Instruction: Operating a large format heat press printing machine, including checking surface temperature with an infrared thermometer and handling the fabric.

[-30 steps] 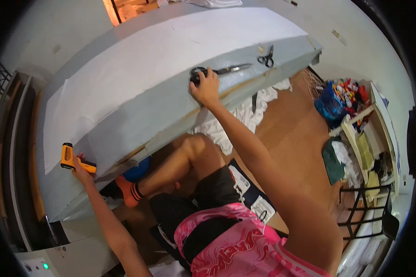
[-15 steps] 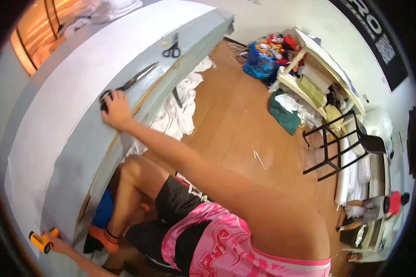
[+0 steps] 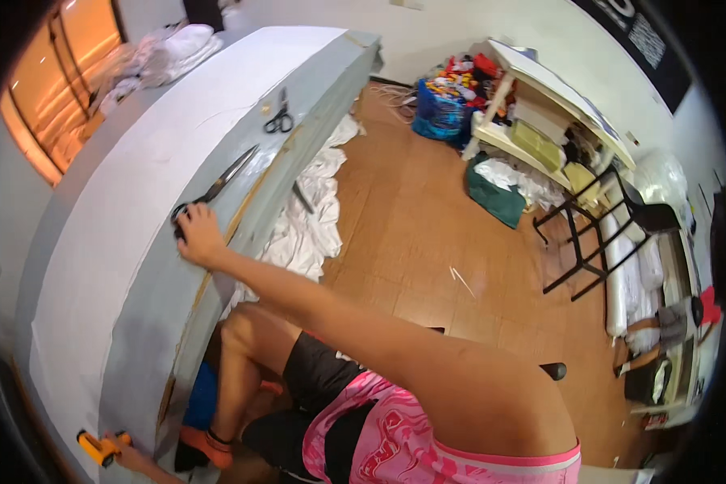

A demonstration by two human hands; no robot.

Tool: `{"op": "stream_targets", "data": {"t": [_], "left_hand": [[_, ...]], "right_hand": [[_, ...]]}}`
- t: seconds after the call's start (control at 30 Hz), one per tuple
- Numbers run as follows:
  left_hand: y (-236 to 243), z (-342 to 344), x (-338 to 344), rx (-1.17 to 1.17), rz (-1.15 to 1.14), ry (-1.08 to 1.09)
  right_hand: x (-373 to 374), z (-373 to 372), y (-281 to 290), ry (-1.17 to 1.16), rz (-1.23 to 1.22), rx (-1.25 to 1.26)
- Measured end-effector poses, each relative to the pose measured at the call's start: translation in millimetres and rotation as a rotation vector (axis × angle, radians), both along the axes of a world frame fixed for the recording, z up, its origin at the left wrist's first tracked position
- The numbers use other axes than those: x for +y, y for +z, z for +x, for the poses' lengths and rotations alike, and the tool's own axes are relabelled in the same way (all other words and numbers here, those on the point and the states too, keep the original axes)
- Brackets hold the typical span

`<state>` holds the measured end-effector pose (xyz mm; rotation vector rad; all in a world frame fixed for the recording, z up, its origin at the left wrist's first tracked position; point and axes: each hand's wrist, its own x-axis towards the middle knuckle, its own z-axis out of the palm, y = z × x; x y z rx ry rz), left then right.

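My right hand (image 3: 201,236) is on the black handle of a large pair of scissors (image 3: 234,173), its fingers curled over the loops. The scissors lie on the grey tabletop (image 3: 149,302), blades pointing away from me. At the lower left, my left hand (image 3: 127,453) grips a small yellow-orange tool (image 3: 99,448) with dark parts, whose exact kind I cannot make out. A long white sheet (image 3: 125,185) runs along the table to the left of the scissors. Farther along the table rests a smaller pair of black-handled scissors (image 3: 280,121).
White cloth (image 3: 319,214) hangs and bunches beside the table's right edge. A blue bag of colourful scraps (image 3: 442,109), a white shelf table (image 3: 557,89) and a black chair (image 3: 613,222) stand across the wooden floor (image 3: 403,194). Another person (image 3: 669,323) is at the far right.
The whole view has shifted, so the table sits slightly lower and more to the right. My right hand stays at the large scissors, and my left still holds the yellow-orange tool.
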<state>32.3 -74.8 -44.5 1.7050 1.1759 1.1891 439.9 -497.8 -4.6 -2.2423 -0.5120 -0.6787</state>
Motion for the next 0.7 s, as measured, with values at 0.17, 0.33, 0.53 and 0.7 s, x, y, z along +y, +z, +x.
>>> {"op": "stream_targets", "data": {"t": [0.17, 0.33, 0.53, 0.7], "left_hand": [[40, 8, -66, -0.189, 0.197, -0.224], [43, 15, -69, -0.104, 0.237, -0.16], [26, 16, -52, -0.138, 0.4, -0.151], [24, 11, -40, 0.094, -0.034, -0.183]], "right_hand": [[2, -8, -1, -0.003, -0.025, 0.023], [-4, -6, 1, -0.016, -0.004, -0.01], [1, -2, -1, -0.002, -0.003, -0.016], [-13, 16, -10, -0.005, 0.103, -0.161]]}}
